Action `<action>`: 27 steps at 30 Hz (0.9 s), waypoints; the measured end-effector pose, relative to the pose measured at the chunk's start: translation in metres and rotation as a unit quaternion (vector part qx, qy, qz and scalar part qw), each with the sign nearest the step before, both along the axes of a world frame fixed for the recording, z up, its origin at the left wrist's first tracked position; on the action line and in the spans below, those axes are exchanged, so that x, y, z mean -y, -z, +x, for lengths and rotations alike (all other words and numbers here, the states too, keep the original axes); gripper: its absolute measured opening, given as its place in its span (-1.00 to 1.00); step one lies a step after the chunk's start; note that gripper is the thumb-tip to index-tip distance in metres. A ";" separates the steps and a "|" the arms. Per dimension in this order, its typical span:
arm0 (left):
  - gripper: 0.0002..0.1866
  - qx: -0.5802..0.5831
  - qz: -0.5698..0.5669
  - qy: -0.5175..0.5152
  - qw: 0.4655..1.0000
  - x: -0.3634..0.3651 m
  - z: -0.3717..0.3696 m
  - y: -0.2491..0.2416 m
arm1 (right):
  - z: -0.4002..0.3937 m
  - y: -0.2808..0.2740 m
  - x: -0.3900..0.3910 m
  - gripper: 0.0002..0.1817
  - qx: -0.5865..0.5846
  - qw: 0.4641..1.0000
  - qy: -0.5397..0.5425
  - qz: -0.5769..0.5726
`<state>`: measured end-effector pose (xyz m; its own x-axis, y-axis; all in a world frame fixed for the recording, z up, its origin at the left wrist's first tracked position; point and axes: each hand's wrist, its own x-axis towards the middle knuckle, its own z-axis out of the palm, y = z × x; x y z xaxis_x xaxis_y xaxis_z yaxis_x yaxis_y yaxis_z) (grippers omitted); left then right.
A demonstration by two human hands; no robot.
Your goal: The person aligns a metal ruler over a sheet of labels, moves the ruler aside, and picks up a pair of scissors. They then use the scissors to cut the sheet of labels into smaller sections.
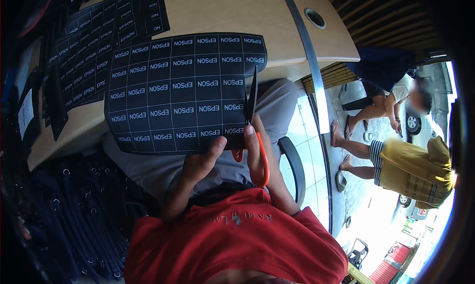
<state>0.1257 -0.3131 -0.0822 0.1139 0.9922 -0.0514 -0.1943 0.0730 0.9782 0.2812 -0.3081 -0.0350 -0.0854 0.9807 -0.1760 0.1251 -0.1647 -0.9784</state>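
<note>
A black sheet (173,96) printed with rows of EPSON labels in a white grid is held over my lap, partly over the table edge. My left hand (202,160) pinches its near edge, thumb on top and the other fingers hidden beneath. In my right hand (253,144) are scissors with orange handles (263,167), my thumb and fingers around the loops. Their dark blades point away from me at the sheet's right side. There the two far rows stick out further right than the nearer ones, and the blade tip reaches the step between them.
More printed black sheets (89,61) lie overlapping on the wooden table (222,12), left of and beyond the held one. Dark straps with metal rings (74,210) hang at the lower left. To the right, a person in yellow (415,172) and another crouching person (391,98) are outside.
</note>
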 end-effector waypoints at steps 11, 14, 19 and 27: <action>-0.29 0.191 -0.029 -0.160 0.968 0.003 -0.032 0.038 | -0.002 -0.011 -0.005 -0.52 0.051 0.999 -0.005 -0.007; -0.37 0.136 -0.050 -0.212 0.966 -0.001 -0.028 0.019 | -0.004 -0.010 -0.003 -0.47 0.012 1.000 0.004 -0.002; -0.52 0.025 -0.117 -0.177 0.977 0.002 -0.039 0.015 | -0.002 -0.008 -0.002 -0.31 -0.084 0.996 -0.014 0.001; -0.61 0.006 -0.066 -0.109 0.992 0.001 -0.039 0.001 | -0.001 -0.008 -0.002 -0.20 -0.129 0.991 -0.013 0.002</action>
